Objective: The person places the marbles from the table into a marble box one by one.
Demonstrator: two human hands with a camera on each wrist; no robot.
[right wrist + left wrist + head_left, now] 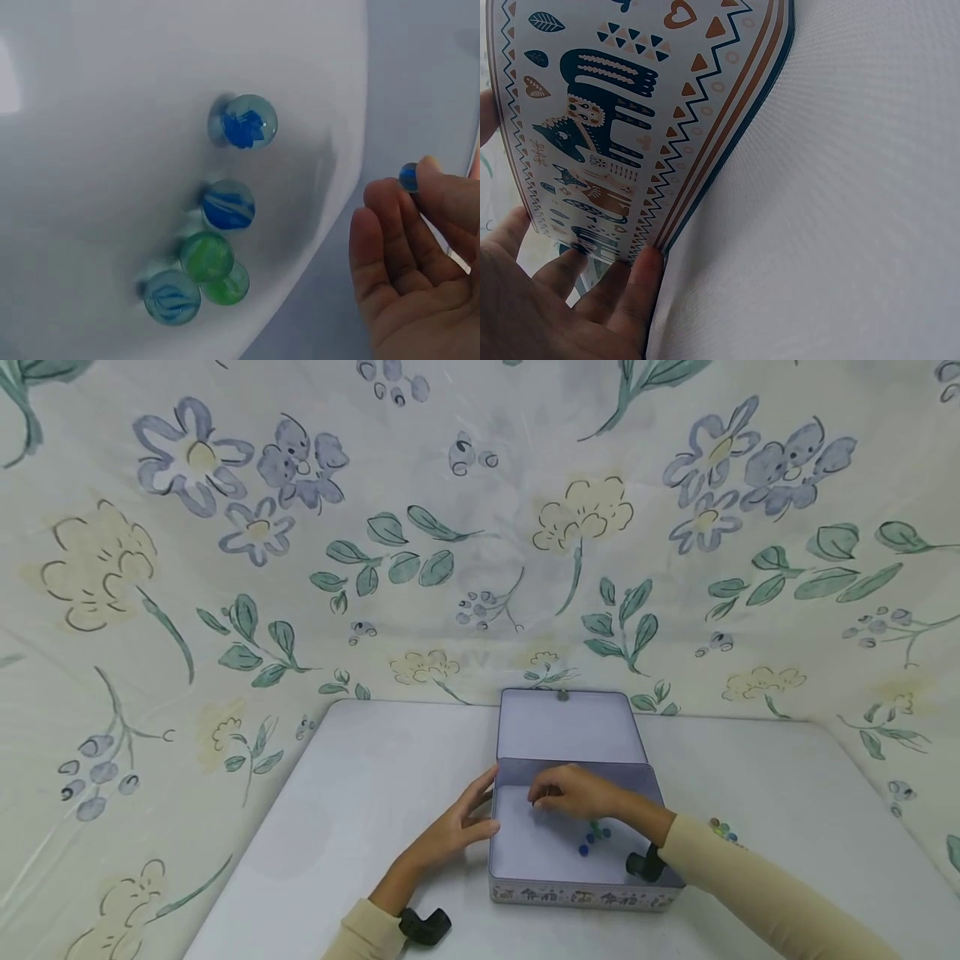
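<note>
now right hand (409, 277) pinches marble (408, 177)

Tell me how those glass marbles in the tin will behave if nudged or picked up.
The marbles are smooth spheres on the flat tin floor, so they probably roll and scatter at a nudge. Their glossy surface looks slippery; the right hand pinches one at its fingertips. Being small, each is likely light though hard. The left hand rests against the tin's side.

head view high over tin (577, 868), wrist views close
</note>
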